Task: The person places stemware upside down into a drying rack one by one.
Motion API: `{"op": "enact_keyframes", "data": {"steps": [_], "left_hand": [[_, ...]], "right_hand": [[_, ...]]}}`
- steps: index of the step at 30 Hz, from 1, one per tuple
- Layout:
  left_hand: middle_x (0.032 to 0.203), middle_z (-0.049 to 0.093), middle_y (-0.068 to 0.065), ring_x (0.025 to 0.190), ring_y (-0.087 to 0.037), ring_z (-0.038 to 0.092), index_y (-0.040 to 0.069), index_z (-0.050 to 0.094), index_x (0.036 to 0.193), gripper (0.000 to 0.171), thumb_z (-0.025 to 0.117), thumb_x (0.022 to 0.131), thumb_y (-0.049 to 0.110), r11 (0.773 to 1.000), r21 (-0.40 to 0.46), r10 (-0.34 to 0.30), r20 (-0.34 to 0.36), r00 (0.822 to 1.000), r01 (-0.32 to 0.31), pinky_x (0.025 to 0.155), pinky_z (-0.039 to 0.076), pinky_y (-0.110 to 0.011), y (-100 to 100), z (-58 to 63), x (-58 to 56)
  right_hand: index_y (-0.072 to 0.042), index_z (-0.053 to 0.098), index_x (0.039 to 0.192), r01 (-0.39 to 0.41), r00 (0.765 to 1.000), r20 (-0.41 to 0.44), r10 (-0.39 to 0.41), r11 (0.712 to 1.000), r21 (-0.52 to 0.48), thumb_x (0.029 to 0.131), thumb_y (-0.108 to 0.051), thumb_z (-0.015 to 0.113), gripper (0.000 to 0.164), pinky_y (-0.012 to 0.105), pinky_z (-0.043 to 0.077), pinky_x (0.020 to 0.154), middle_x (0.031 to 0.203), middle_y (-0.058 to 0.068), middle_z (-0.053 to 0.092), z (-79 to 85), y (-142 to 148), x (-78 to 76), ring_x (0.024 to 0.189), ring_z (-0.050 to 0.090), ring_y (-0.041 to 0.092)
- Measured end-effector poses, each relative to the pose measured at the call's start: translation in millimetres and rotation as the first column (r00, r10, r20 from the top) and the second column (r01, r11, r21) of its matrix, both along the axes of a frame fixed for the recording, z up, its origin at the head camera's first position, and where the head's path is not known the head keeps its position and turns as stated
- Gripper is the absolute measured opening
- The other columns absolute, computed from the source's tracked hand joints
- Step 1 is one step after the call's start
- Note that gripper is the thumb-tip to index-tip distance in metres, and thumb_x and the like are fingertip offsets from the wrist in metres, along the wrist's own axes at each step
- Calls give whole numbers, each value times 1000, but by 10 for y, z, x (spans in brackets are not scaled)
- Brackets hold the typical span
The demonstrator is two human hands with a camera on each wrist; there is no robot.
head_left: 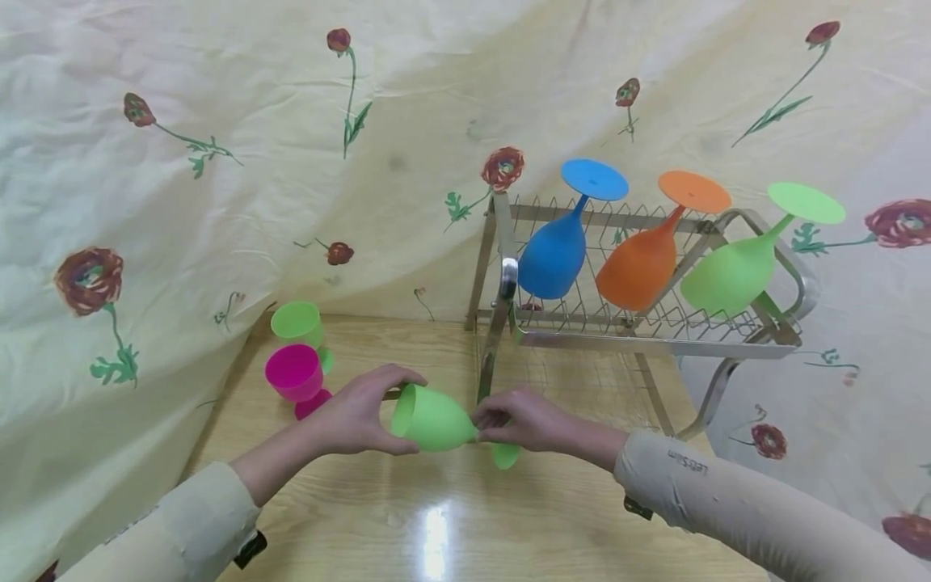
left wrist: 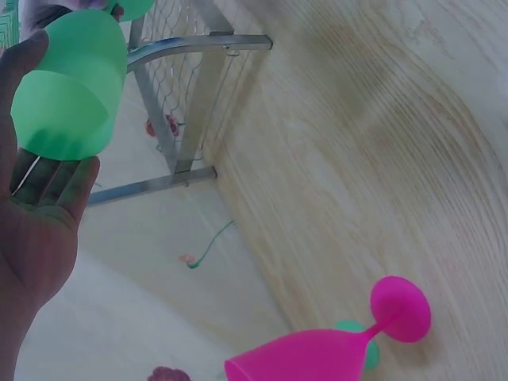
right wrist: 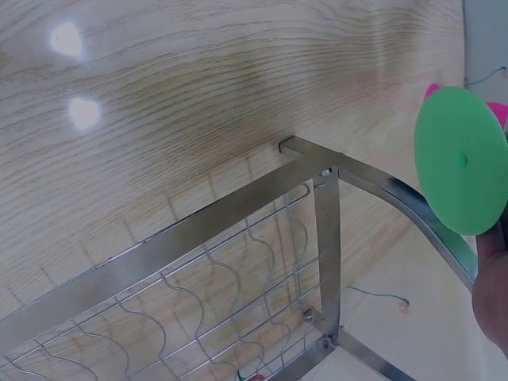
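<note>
A light green plastic goblet lies sideways in the air between both hands, its bowl's mouth facing left. My left hand holds the bowl near the rim, thumb on the near side and fingers on the far side. With its fingertips my right hand pinches the stem, hiding most of it. The round green foot sticks out beyond the right hand. Just left of the left hand, a magenta goblet stands upright, with another green goblet behind it.
A metal two-tier dish rack stands at the right. Blue, orange and green goblets lean upside down on its top tier. Flowered cloth hangs behind the wooden table.
</note>
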State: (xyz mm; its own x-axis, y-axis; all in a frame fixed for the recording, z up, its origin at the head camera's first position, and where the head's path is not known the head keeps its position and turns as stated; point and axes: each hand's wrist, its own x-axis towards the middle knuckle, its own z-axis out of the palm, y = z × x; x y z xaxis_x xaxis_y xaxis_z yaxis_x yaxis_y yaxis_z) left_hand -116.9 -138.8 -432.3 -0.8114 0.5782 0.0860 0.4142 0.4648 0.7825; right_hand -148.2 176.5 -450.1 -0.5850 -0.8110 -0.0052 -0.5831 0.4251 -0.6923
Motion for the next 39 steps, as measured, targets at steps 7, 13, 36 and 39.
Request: {"op": "enact_keyframes", "data": {"steps": [7, 13, 36, 39], "left_hand": [[136, 64, -3, 127, -28, 64, 8, 61, 138, 78, 100, 73, 29, 999, 36, 30, 28, 999, -31, 109, 56, -48, -91, -30, 50], [139, 64, -5, 129, -37, 65, 11, 61, 140, 81, 100, 73, 33, 987, 50, 146, 100, 984, -152, 109, 55, -52, -333, -42, 147], [147, 51, -10, 135, -27, 54, 1, 46, 151, 79, 90, 85, 4, 565, 423, 609, 365, 704, -708, 107, 49, -17, -334, -554, 513], [146, 52, -10, 135, -24, 52, 1, 46, 150, 78, 90, 86, 4, 487, 446, 644, 397, 654, -750, 107, 48, -15, -198, -585, 531]], "right_hand": [[-5, 77, 121, 57, 997, 56, -58, 998, 13, 92, -17, 86, 32, 25, 64, 86, 109, 4, 81, 54, -36, -7, 95, 75, 6], [-7, 75, 128, 108, 994, -10, -109, 992, -60, 93, -20, 86, 38, 36, 64, 94, 122, 4, 79, 229, -115, 83, 108, 76, 13], [0, 61, 144, 369, 831, 528, -176, 885, -285, 101, -20, 77, 51, 34, 58, 105, 137, 16, 71, -140, -685, 197, 128, 68, 33], [-1, 51, 154, 434, 771, 610, -182, 851, -295, 102, -22, 75, 61, 39, 53, 113, 148, 17, 62, -203, -795, 150, 139, 59, 35]]}}
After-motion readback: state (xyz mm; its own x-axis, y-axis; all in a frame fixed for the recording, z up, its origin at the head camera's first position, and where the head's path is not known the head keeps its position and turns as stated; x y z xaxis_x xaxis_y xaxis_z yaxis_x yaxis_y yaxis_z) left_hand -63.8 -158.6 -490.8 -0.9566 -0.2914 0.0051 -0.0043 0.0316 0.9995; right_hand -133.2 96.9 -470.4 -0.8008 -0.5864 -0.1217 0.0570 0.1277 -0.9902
